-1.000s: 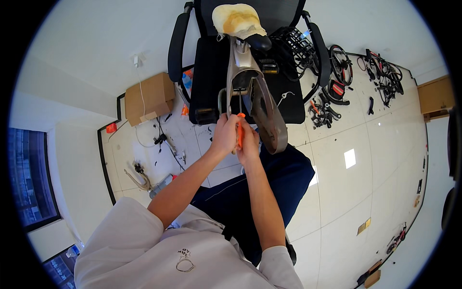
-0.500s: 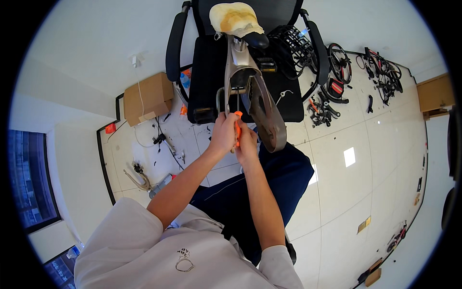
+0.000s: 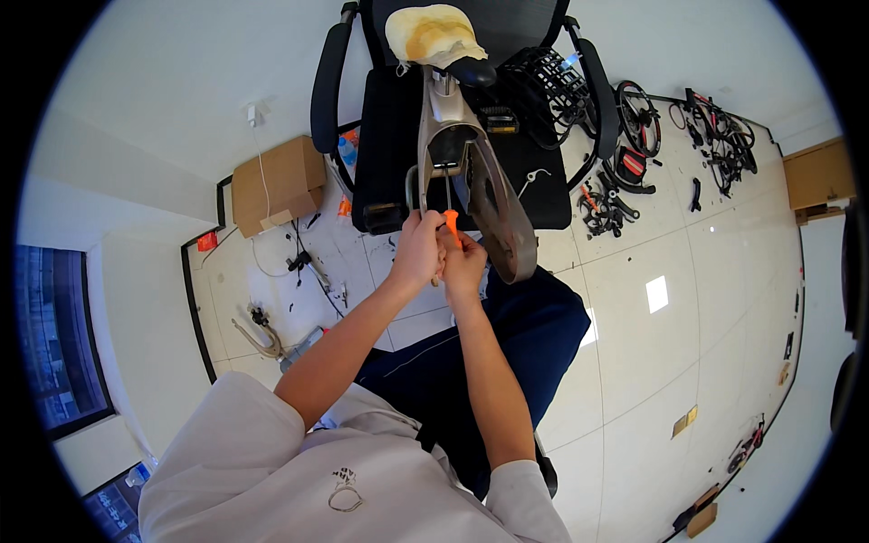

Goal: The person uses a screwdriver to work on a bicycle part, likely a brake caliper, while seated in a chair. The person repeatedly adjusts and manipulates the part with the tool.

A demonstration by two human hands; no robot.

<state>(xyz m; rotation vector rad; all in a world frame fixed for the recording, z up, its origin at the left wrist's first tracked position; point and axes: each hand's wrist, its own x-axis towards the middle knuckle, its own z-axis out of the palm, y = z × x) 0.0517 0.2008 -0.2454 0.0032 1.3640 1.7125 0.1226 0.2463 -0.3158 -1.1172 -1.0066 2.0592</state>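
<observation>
A bare bicycle frame (image 3: pixel 502 217) in dull silver rests on the black office chair (image 3: pixel 376 118), its saddle (image 3: pixel 433 36) at the top with a torn cream cover. A thin metal shaft with an orange handle (image 3: pixel 452 223) points up into the hollow underside of the frame. My right hand (image 3: pixel 463 267) is closed round that handle. My left hand (image 3: pixel 416 253) is closed beside it, around what looks like a narrow tube of the frame, largely hidden by the fingers.
A black basket (image 3: pixel 543 86) and a pedal (image 3: pixel 498 120) lie on the seat. Bike parts (image 3: pixel 606 210), wheels (image 3: pixel 638 122) and tools are scattered on the tiled floor (image 3: pixel 652 344) at right. A cardboard box (image 3: pixel 276 176), cables and a bent silver part (image 3: pixel 262 339) are at left.
The frame and saddle have shifted slightly up and left. My right fingers have moved on the orange handle, covering more of its lower part. My left hand has moved only slightly.
</observation>
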